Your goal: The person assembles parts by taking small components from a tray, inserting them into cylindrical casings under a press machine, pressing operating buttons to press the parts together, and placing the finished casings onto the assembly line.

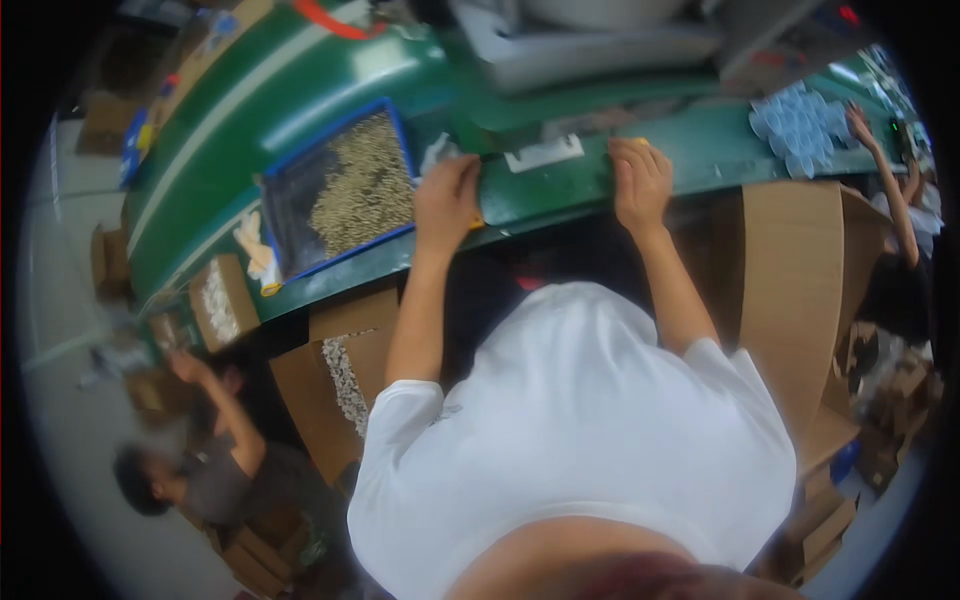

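My left hand (pixel 447 205) is at the front edge of the green workbench, fingers closed together. What they hold, if anything, is hidden; a small orange-yellow bit shows beside the palm. Further right, my right hand (pixel 641 185) has its fingers bent over toward the thumb, with a speck of yellow at the fingertips. Its grip is also too blurred to make out. Between the hands lies a flat white piece (pixel 543 153) with small dark marks. Crumpled clear-whitish material (pixel 438 152) sits just behind my left hand.
A blue-rimmed tray (pixel 408 150) of small brass-coloured parts (pixel 362 185) stands left, beside a whitish glove (pixel 256 245). Grey machinery (pixel 600 55) is behind. Light-blue cups (pixel 798 128) are at right. Cardboard boxes (pixel 790 290) flank me. Other people (pixel 225 460) work on both sides.
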The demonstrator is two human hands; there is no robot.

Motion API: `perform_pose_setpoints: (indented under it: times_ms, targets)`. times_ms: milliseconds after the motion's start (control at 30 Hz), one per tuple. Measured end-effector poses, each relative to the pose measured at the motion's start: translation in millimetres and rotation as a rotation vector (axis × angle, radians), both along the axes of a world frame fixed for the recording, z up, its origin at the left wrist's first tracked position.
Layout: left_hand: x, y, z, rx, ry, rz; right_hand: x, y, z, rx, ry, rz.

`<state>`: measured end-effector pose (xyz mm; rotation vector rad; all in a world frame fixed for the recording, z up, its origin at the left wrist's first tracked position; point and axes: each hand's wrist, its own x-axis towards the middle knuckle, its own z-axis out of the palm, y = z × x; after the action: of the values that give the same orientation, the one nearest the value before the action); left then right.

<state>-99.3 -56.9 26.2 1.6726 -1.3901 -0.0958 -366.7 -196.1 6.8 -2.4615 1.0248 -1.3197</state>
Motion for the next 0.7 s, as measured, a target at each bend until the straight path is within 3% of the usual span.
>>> perform_pose_setpoints:
  times_ms: [133, 267, 367, 467, 633, 700]
  targets:
    - [5.6, 0.9, -3.7, -0.066, -0.113, 0.012, -3.5, -9.8, -24.4, -0.020, -0.039, 0.022]
    - [4.6, -2.6, 1.3, -0.107, -0.045, 0.013, -6.3, -7.3, -26.6, -0.060, -0.100, 0.060]
    - [2.5, 2.2, 6.6, -0.082, -0.001, -0.011, -13.9, -6.1, -35.2, 0.057, -0.189, 0.080]
    - [1.1, 1.6, 12.8, -0.037, 0.019, -0.005, -15.4, -2.7, -54.0, 0.213, -0.303, -0.052]
    - [5.2, -2.6, 26.4, -0.236, -0.160, -0.080, -16.2, -10.0, -75.2, 0.149, -0.283, -0.086]
    - [2.6, -6.7, 44.9, -0.120, -0.065, -0.031, -13.7, -4.1, -61.0, 0.155, -0.246, -0.108]
